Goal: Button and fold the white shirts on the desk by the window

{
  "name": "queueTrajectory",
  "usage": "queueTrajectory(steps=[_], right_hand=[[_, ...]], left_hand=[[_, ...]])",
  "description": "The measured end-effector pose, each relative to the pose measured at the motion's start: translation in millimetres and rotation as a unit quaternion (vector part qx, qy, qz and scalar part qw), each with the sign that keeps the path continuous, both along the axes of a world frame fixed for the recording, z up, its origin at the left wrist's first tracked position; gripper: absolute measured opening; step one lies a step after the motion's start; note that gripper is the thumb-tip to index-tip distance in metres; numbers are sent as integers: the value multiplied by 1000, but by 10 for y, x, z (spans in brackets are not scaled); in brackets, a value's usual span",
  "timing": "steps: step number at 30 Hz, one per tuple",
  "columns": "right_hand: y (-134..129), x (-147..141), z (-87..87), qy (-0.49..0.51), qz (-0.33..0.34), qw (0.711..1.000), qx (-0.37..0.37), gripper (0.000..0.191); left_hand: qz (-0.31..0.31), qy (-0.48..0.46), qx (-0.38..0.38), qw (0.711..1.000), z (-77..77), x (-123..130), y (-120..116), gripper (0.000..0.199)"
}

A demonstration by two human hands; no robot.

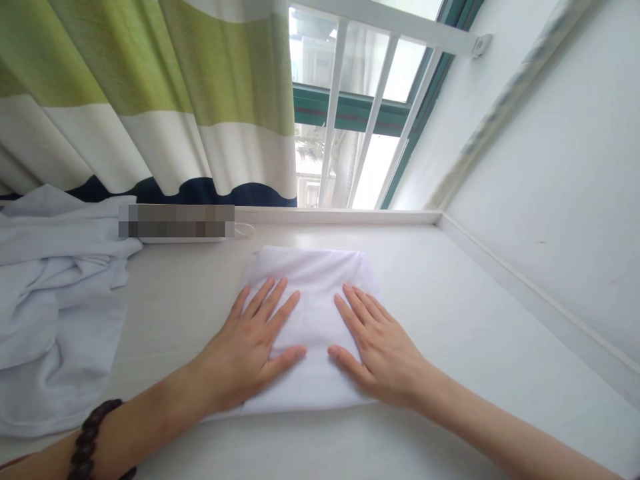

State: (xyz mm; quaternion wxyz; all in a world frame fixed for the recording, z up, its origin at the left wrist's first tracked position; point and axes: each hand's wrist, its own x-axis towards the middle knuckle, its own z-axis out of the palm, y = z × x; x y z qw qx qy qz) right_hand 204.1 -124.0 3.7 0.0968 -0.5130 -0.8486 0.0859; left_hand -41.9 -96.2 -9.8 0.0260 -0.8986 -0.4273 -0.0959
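A white cloth, folded into a flat, roughly rectangular bundle, lies on the pale tabletop. Over its left part my left hand rests palm down, fingers spread and pointing away from me. My right hand lies palm down on the right part, its thumb apart and the other fingers stretched out, fairly near one another. Between the two hands the middle of the cloth shows. Parts of its left and right edges are hidden under my hands. Neither hand grips anything.
A crumpled white cloth lies at the left. Behind it is a long, blurred-out object with a thin white loop. A raised white rim runs along the back, below a curtain and white bars. A white wall stands right.
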Motion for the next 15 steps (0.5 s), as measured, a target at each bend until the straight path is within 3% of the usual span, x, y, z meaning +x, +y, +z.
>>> queueTrajectory(steps=[2,4,7,9,11,15], right_hand=[[-38,7,-3,1,-2,1000,12,79],[-9,17,92,13,-8,1000,-19,78],[212,8,325,51,-29,994,-92,68],[444,-17,399,66,-57,994,-73,65],[674,-37,334,33,-92,994,-40,66],[936,22,2,13,-131,991,-39,73]], left_hand=[[2,-4,-1,1000,-16,-68,10,74],[1,3,-11,1000,62,-73,54,74],[-8,10,-22,1000,264,51,214,57],[-1,8,-15,1000,347,178,391,50],[34,-11,-4,999,329,280,589,51],[100,-27,-2,995,104,286,856,62]])
